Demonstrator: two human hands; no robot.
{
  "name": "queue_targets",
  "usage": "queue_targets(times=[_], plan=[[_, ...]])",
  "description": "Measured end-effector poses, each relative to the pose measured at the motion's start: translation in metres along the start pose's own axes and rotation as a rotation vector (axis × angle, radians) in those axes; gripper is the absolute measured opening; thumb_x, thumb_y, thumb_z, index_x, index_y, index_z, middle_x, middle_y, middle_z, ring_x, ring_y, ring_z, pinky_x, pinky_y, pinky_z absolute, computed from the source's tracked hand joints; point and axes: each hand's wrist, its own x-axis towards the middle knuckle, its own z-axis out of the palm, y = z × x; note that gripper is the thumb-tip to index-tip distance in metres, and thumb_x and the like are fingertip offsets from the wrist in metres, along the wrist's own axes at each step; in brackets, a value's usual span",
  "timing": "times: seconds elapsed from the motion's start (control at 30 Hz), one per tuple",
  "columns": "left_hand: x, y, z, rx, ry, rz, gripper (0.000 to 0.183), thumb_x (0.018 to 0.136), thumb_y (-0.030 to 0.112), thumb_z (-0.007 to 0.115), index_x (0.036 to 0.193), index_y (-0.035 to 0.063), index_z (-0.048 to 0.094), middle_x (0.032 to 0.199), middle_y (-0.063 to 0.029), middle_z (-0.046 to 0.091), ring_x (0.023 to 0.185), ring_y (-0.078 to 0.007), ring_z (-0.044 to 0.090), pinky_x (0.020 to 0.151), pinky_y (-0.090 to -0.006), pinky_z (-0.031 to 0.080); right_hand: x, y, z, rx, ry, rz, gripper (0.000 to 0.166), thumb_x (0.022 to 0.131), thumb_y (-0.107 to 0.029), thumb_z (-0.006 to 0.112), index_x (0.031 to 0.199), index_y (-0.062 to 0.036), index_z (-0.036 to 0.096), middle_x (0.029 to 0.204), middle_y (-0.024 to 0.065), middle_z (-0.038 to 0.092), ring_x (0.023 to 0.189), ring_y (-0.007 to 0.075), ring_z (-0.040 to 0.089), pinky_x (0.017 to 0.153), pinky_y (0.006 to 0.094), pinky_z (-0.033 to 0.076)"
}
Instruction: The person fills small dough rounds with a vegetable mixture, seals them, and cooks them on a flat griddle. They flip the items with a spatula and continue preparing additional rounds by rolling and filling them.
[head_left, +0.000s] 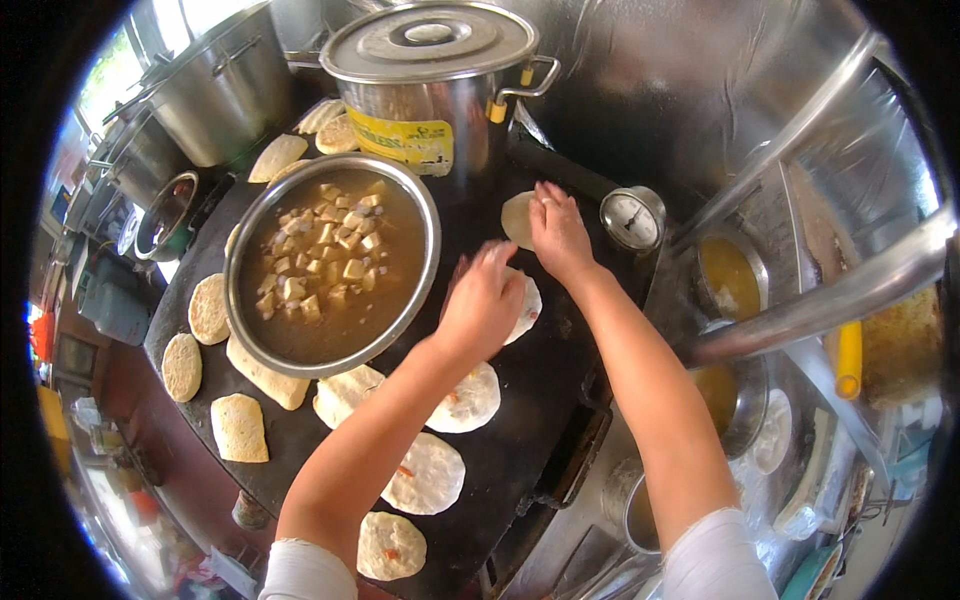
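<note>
My right hand (559, 229) lies over the right side of a pale round flatbread (516, 220) on the dark griddle (540, 405). Whether its fingers grip the edge is unclear. Close by on the left, my left hand (484, 300) is above another filled flatbread (528, 311), partly hiding it; its fingers are bent and their hold cannot be made out. Below it, a row of pale flatbreads with orange bits (424, 474) runs toward me. A wide steel bowl (429, 247) of brown broth with tofu cubes (326, 240) stands left of my hands.
A lidded steel pot (427, 60) stands at the back. Browned flatbreads (182, 367) lie along the griddle's left edge. A round dial gauge (631, 219) sits right of my hands. Thick metal pipes (825, 292) cross the right side above pans of yellowish liquid (727, 277). Large pots (217, 90) stand back left.
</note>
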Motion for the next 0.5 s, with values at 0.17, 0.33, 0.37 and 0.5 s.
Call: queue_targets(times=[0.17, 0.33, 0.37, 0.5], plan=[[0.077, -0.019, 0.045, 0.209, -0.011, -0.031, 0.044, 0.092, 0.017, 0.041, 0.133, 0.0042, 0.043, 0.138, -0.0175, 0.042, 0.131, -0.0319, 0.036, 0.109, -0.0423, 0.025, 0.029, 0.036, -0.014, -0.006, -0.451, 0.106, 0.032, 0.09, -0.016, 0.041, 0.111, 0.0048, 0.055, 0.115, 0.0249, 0.056, 0.108, 0.0393, 0.053, 0.093, 0.042, 0.045], [0.098, -0.04, 0.066, 0.675, -0.22, 0.188, 0.049, 0.096, 0.029, 0.028, 0.138, 0.007, 0.039, 0.145, -0.0119, 0.036, 0.138, -0.0242, 0.028, 0.113, -0.0451, 0.017, 0.025, 0.048, -0.018, 0.064, -0.401, 0.015, 0.042, 0.094, -0.022, 0.032, 0.112, 0.0082, 0.054, 0.117, 0.0325, 0.052, 0.112, 0.0426, 0.049, 0.097, 0.0426, 0.039], [0.104, -0.042, 0.069, 0.695, -0.323, 0.139, 0.049, 0.097, 0.029, 0.028, 0.14, 0.0084, 0.036, 0.146, -0.0109, 0.034, 0.138, -0.0234, 0.025, 0.113, -0.0454, 0.015, 0.025, 0.052, -0.023, -0.006, -0.468, -0.005, 0.045, 0.095, -0.024, 0.03, 0.116, 0.0089, 0.053, 0.118, 0.0329, 0.051, 0.114, 0.0427, 0.048, 0.1, 0.0417, 0.037], [0.094, -0.023, 0.057, 0.69, -0.342, 0.003, 0.05, 0.097, 0.027, 0.03, 0.141, 0.0059, 0.033, 0.147, -0.0107, 0.031, 0.139, -0.0231, 0.022, 0.114, -0.0477, 0.013, 0.001, 0.027, -0.031, 0.059, -0.107, 0.144, 0.05, 0.097, -0.026, 0.028, 0.132, 0.0065, 0.04, 0.136, 0.0294, 0.039, 0.129, 0.0347, 0.037, 0.108, 0.0423, 0.029]])
